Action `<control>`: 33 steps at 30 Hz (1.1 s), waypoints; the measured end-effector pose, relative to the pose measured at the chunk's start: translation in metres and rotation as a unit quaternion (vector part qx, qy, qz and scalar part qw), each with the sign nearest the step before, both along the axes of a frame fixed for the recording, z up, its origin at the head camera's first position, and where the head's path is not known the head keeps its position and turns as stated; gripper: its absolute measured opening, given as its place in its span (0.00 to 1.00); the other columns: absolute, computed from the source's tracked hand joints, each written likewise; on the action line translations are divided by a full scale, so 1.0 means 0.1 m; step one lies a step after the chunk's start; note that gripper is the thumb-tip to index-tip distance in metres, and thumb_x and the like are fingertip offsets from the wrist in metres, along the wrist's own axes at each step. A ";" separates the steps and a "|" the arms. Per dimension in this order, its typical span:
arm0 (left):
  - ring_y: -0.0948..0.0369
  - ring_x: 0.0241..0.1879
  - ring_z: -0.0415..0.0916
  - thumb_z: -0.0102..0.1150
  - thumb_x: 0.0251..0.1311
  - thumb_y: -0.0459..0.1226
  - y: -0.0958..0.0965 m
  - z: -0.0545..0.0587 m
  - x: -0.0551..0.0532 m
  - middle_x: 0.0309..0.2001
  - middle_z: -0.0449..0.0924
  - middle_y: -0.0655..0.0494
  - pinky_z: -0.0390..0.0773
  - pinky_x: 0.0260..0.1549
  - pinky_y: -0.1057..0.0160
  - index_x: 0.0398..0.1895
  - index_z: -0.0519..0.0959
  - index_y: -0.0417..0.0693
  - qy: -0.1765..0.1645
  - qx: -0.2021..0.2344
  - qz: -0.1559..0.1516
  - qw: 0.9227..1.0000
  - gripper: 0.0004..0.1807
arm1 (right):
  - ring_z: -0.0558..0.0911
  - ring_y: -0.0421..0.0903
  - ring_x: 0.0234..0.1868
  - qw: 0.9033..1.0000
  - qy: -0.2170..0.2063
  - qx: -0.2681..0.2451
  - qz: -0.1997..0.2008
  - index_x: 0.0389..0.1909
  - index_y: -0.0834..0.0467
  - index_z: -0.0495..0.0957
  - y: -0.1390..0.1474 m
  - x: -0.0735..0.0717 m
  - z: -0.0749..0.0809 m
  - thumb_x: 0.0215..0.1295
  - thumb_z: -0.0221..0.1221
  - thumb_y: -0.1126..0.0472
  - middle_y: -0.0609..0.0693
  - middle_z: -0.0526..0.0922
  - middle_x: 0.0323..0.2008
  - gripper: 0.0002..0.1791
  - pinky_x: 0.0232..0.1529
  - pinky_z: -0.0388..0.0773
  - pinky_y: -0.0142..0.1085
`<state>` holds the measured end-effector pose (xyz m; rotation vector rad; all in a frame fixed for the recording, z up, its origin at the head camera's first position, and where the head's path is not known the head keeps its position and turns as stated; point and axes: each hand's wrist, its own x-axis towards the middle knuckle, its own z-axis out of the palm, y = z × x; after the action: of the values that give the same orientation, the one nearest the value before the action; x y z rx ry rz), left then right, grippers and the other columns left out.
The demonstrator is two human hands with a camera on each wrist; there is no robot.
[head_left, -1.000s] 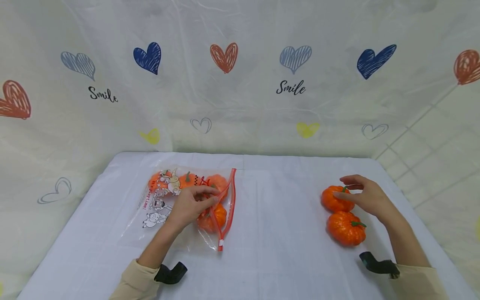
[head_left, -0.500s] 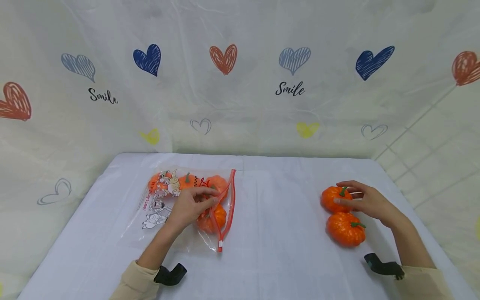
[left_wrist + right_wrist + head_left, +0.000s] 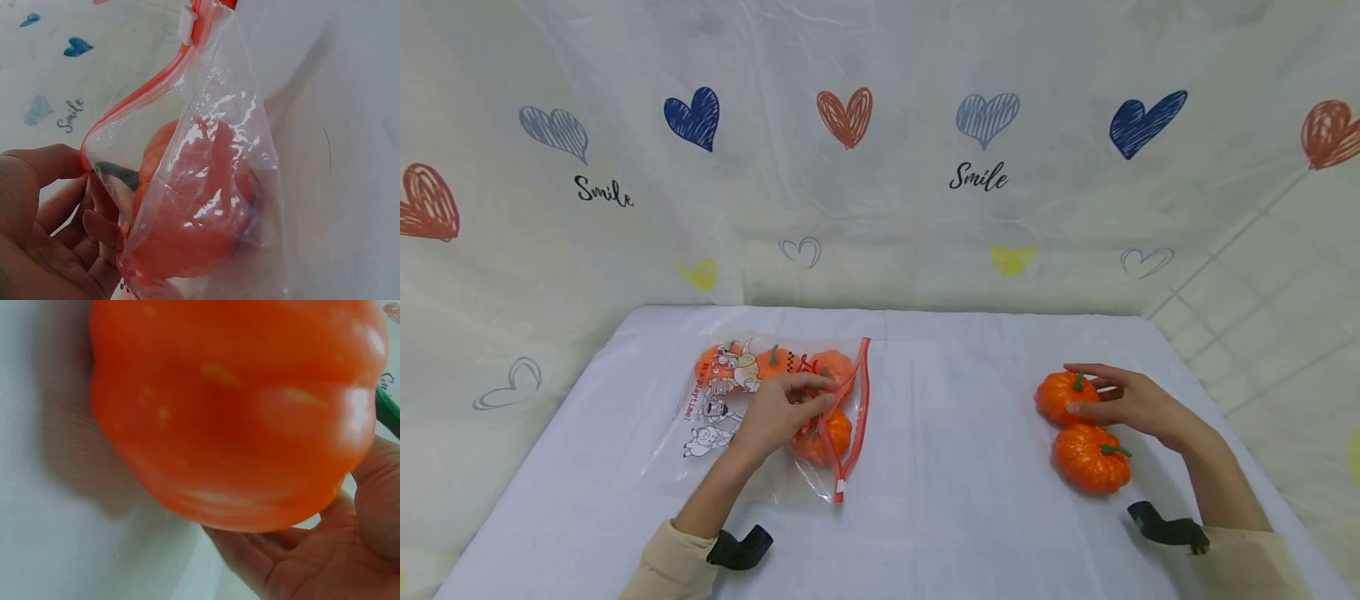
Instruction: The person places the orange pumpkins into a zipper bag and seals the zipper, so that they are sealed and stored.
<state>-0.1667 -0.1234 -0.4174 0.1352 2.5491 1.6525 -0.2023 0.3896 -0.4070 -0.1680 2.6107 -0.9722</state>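
Since a second ago, the right hand (image 3: 1138, 407) has closed in on the far pumpkin (image 3: 1058, 400), which has shifted slightly towards the left edge of the tabletop (image 3: 962, 467); the left hand (image 3: 772, 414) looks unmoved. Right thumb and fingers now grip that pumpkin, the thumb on its near side and the fingers curving round behind. Whether it has left the cloth cannot be told. Its green stem points up, and it sits by the tabletop's right edge, farther from the far edge than the fingertips. Just beside it, on the side away from the far edge, rests the near pumpkin (image 3: 1088, 461), its stem turned towards the right edge. Over by the far left corner lies a clear printed bag (image 3: 711, 421), its mouth facing the right edge. Left thumb and fingers pinch one lip of that mouth, so the red zip strip (image 3: 865, 392) gapes apart, with a white slider (image 3: 841, 486) at its near end. Several orange pumpkins show inside, the nearest bagged pumpkin (image 3: 842, 430) right behind the zip. Beyond the far edge hangs a pale backdrop (image 3: 910, 208) printed with hearts.
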 end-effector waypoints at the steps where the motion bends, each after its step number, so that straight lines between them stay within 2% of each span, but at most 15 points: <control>1: 0.56 0.38 0.75 0.69 0.66 0.40 0.00 0.00 0.00 0.42 0.85 0.51 0.76 0.29 0.70 0.50 0.89 0.53 0.000 -0.001 0.001 1.000 0.11 | 0.78 0.62 0.60 1.000 0.003 0.006 0.000 0.79 0.58 0.62 -0.01 0.00 0.00 0.70 0.66 0.47 0.73 0.68 0.69 0.42 0.48 0.88 0.44; 7: 0.56 0.38 0.74 0.69 0.65 0.40 0.00 -0.01 -0.01 0.41 0.84 0.51 0.75 0.28 0.70 0.49 0.90 0.55 0.005 -0.007 -0.001 1.000 0.10 | 0.76 0.67 0.63 0.999 0.009 0.035 -0.003 0.77 0.61 0.62 -0.09 0.00 0.02 0.68 0.67 0.45 0.74 0.70 0.69 0.44 0.53 0.86 0.53; 14: 0.56 0.37 0.74 0.70 0.65 0.40 0.00 -0.02 -0.01 0.45 0.85 0.50 0.76 0.29 0.71 0.50 0.89 0.53 0.013 -0.010 -0.007 1.000 0.11 | 0.75 0.69 0.64 0.999 -0.002 0.040 0.004 0.75 0.63 0.63 -0.18 0.02 0.04 0.65 0.70 0.46 0.72 0.72 0.67 0.45 0.55 0.85 0.55; 24: 0.55 0.38 0.75 0.70 0.65 0.40 -0.03 -0.05 0.00 0.41 0.84 0.52 0.77 0.29 0.70 0.49 0.89 0.55 0.006 0.003 -0.004 1.000 0.11 | 0.72 0.70 0.68 0.999 0.008 0.031 0.025 0.74 0.65 0.63 -0.36 0.04 0.06 0.63 0.71 0.47 0.71 0.72 0.69 0.46 0.59 0.81 0.62; 33: 0.55 0.38 0.75 0.69 0.66 0.40 -0.01 -0.04 -0.02 0.41 0.84 0.52 0.77 0.29 0.70 0.49 0.89 0.56 0.000 0.003 -0.005 1.000 0.11 | 0.75 0.69 0.65 0.999 0.007 0.046 0.026 0.70 0.66 0.67 -0.50 0.10 0.10 0.61 0.72 0.49 0.70 0.76 0.66 0.43 0.58 0.81 0.63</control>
<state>-0.1683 -0.1244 -0.4218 0.1479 2.5388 1.6567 -0.1926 0.3395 -0.3969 -0.2195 2.6429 -0.8344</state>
